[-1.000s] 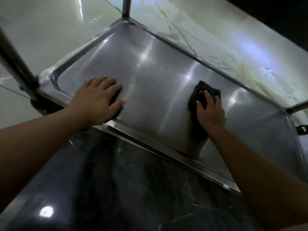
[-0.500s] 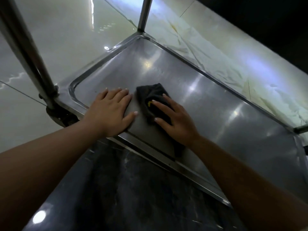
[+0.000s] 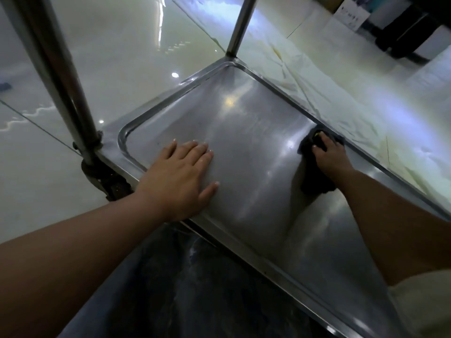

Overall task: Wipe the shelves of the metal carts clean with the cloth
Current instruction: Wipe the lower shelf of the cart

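Your right hand (image 3: 329, 154) presses the cloth (image 3: 314, 176), bunched beneath it, against the shelf's (image 3: 244, 147) far rim. Your left hand (image 3: 180, 176) lies flat, empty. Sweep back toward it, keeping pressure even.

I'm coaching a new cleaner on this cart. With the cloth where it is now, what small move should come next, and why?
Probably draw the cloth along the far rim of the shelf toward the far corner by the post. The right hand presses it against that rim, mid-length, while the left hand lies flat near the near-left corner, steadying the cart.
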`<state>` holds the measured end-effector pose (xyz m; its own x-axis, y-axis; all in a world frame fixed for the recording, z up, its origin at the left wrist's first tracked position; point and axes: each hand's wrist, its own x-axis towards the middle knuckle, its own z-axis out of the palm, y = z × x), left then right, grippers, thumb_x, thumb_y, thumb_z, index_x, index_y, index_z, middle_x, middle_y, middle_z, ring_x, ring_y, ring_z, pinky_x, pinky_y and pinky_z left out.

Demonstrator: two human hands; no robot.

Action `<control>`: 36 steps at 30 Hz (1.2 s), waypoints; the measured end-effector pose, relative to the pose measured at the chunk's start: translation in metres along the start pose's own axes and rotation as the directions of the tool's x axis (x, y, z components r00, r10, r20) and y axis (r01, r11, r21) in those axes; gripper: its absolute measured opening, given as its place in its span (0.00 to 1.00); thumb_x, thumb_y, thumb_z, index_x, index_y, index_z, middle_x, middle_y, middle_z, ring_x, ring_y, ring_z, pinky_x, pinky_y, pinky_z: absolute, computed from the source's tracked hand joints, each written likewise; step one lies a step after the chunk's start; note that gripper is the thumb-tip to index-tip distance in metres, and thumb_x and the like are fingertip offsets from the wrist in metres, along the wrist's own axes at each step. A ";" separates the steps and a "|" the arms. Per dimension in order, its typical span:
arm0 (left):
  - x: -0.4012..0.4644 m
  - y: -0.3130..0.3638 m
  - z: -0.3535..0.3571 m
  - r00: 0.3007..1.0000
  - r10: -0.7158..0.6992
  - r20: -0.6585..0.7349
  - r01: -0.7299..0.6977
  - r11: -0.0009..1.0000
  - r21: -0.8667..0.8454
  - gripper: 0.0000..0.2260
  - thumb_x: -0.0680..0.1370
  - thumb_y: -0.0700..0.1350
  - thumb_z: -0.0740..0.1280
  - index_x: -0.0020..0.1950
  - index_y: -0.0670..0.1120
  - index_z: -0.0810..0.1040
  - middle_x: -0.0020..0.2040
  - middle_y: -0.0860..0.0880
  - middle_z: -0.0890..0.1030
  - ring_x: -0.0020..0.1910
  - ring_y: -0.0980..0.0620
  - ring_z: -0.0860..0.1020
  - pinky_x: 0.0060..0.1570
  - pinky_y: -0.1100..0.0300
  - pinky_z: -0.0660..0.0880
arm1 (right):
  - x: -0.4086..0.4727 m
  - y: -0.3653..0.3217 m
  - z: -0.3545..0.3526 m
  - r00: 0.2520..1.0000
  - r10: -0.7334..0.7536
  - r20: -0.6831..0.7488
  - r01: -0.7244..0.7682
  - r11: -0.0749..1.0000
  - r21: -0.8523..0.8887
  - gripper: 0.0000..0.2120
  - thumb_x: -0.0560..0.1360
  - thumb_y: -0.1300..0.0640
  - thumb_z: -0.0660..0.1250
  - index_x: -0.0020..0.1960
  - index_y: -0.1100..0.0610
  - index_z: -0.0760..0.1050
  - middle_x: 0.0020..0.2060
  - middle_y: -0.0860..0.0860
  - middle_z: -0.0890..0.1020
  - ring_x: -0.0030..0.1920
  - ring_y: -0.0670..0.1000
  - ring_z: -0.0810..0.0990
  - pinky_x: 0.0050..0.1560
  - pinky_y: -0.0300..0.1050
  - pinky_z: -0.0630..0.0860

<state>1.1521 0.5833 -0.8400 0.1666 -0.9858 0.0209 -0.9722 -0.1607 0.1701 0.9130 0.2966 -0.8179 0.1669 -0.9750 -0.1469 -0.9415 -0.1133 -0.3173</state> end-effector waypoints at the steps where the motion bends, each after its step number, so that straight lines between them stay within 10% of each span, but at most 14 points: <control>1: 0.000 0.000 -0.001 1.000 -0.003 -0.004 0.003 1.000 -0.008 0.36 0.75 0.66 0.40 0.78 0.50 0.52 0.79 0.50 0.54 0.77 0.51 0.51 0.75 0.48 0.46 | 0.001 -0.009 0.002 0.999 -0.021 0.024 0.021 1.000 -0.012 0.27 0.79 0.44 0.57 0.76 0.41 0.54 0.77 0.55 0.50 0.75 0.62 0.53 0.74 0.57 0.52; 11: -0.005 0.005 -0.003 0.984 -0.169 -0.059 0.170 0.985 0.013 0.35 0.75 0.67 0.42 0.76 0.49 0.59 0.76 0.47 0.62 0.75 0.47 0.57 0.73 0.42 0.52 | -0.151 -0.053 0.049 0.747 -0.659 0.085 0.664 0.745 -0.057 0.31 0.73 0.36 0.63 0.73 0.33 0.56 0.77 0.50 0.55 0.74 0.56 0.60 0.69 0.62 0.62; 18: -0.025 -0.039 -0.004 0.996 -0.052 -0.077 0.057 0.996 0.061 0.35 0.76 0.68 0.41 0.76 0.51 0.62 0.75 0.46 0.65 0.74 0.46 0.60 0.71 0.44 0.56 | -0.201 0.050 0.023 0.839 -0.532 0.112 0.542 0.833 -0.110 0.27 0.71 0.25 0.42 0.68 0.23 0.40 0.73 0.33 0.37 0.73 0.45 0.48 0.73 0.61 0.55; 25: -0.028 -0.050 0.003 0.997 -0.044 -0.058 0.047 0.997 0.059 0.37 0.76 0.68 0.39 0.78 0.47 0.53 0.77 0.46 0.59 0.76 0.47 0.55 0.73 0.45 0.50 | -0.185 0.002 0.040 0.959 -0.283 -0.021 0.279 0.953 -0.121 0.31 0.74 0.31 0.48 0.75 0.35 0.48 0.78 0.51 0.50 0.74 0.61 0.58 0.71 0.63 0.59; 36: -0.031 -0.045 -0.002 0.978 -0.206 -0.031 0.208 0.976 0.059 0.43 0.70 0.66 0.32 0.78 0.41 0.43 0.78 0.39 0.49 0.77 0.44 0.47 0.74 0.49 0.44 | -0.136 -0.175 0.075 0.792 -0.553 0.259 0.593 0.798 -0.112 0.25 0.78 0.47 0.55 0.73 0.32 0.52 0.78 0.47 0.45 0.74 0.63 0.51 0.70 0.68 0.51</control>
<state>1.1911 0.6211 -0.8467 0.3686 -0.9295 0.0158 -0.9243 -0.3646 0.1125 1.0771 0.4639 -0.8128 0.7282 -0.6604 -0.1834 -0.6848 -0.6896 -0.2356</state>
